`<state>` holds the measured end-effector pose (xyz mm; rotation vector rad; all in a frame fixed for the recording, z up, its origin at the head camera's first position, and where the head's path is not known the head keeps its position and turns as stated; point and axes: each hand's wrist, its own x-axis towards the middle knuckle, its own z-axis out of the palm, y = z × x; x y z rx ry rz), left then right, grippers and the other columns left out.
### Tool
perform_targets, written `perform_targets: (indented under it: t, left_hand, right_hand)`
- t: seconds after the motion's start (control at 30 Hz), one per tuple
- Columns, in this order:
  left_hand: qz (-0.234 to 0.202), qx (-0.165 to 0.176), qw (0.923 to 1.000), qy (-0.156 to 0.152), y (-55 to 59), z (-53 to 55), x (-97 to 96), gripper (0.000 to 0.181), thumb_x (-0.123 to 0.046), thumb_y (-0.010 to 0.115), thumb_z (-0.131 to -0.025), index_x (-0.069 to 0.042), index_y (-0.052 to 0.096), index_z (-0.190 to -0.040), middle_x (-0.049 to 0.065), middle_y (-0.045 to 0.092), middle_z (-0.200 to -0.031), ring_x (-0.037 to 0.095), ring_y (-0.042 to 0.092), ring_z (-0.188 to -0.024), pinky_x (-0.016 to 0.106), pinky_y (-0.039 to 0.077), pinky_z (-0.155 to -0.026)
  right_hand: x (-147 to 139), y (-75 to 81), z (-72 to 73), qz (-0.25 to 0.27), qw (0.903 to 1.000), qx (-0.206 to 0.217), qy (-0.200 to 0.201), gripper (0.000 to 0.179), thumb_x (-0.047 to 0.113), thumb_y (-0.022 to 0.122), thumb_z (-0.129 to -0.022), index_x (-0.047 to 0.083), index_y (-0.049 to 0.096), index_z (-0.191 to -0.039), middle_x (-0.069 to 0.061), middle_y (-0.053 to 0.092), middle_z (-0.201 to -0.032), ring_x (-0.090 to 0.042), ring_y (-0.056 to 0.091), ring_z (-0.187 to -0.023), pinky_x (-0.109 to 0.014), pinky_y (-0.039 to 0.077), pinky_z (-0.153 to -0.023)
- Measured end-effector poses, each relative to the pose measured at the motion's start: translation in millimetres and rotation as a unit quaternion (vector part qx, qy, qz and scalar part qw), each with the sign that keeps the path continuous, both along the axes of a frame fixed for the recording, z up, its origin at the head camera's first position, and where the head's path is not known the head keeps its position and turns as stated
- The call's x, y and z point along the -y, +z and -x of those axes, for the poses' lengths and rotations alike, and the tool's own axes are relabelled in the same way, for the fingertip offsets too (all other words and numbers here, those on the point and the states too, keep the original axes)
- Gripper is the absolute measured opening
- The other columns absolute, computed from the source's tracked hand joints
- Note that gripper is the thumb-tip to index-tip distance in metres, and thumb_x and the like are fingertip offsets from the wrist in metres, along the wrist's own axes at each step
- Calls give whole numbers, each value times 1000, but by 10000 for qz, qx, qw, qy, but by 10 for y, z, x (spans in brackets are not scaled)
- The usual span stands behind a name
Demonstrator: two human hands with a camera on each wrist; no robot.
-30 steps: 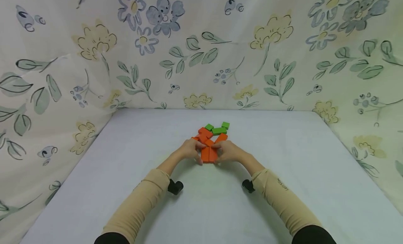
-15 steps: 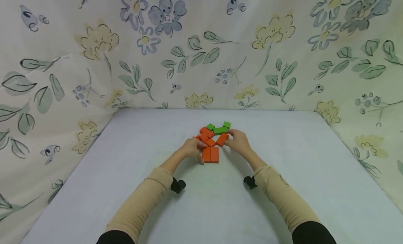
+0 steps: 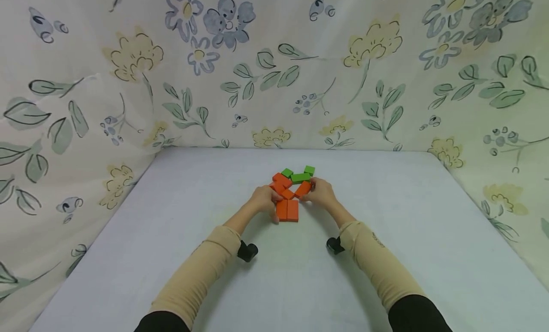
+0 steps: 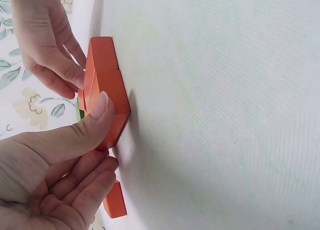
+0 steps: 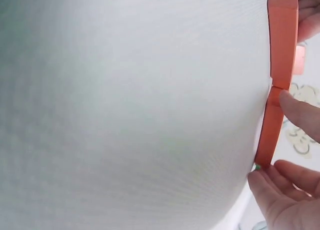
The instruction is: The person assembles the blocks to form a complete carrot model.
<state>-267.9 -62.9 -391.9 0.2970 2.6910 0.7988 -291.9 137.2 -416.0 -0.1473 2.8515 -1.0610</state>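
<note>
In the head view, two orange rectangular blocks (image 3: 292, 211) lie side by side, standing lengthwise. My left hand (image 3: 265, 201) bends around the left one (image 3: 281, 211), thumb by its near corner and index finger at its far end. In the left wrist view the thumb (image 4: 102, 107) presses on an orange face. My right hand (image 3: 320, 193) grips a tilted orange block (image 3: 303, 189) behind them, thumb at one end and fingers at the other, as the right wrist view also shows. A smaller orange block (image 3: 287, 194) lies between the hands.
More orange blocks (image 3: 281, 181) slant away at the back left of the group. Green blocks (image 3: 300, 178) lie behind, with one small green block (image 3: 309, 170) at the far right. All rest on a white tabletop (image 3: 386, 217), before a floral cloth backdrop (image 3: 266, 108).
My right hand has moved from the near right block up and back to the tilted orange block, and now sits closer in on it. The left hand has stayed nearly in place.
</note>
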Motion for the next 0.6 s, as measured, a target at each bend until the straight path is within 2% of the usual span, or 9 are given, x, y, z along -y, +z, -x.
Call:
perform_targets:
  t: [0.27,0.6]
  left_hand:
    - [-44,2,10000,41,-28,10,11,61,-8,91,-64,-7,70,-121,6,69,-109,20,56,-97,30,49,-84]
    - [-32,-69,10000,-48,-51,28,34,63,-11,92,-64,-7,69,-122,6,70,-112,21,57,-102,30,49,-86]
  right_hand:
    - [-12,-16,1,-89,9998,-130,129,73,16,80,-78,-13,47,-135,-28,55,-129,-38,51,-118,-47,40,-102]
    - [-93,7,-7,-101,9998,59,154,71,18,81,-76,-11,52,-133,-26,56,-131,-36,51,-116,-46,41,-100]
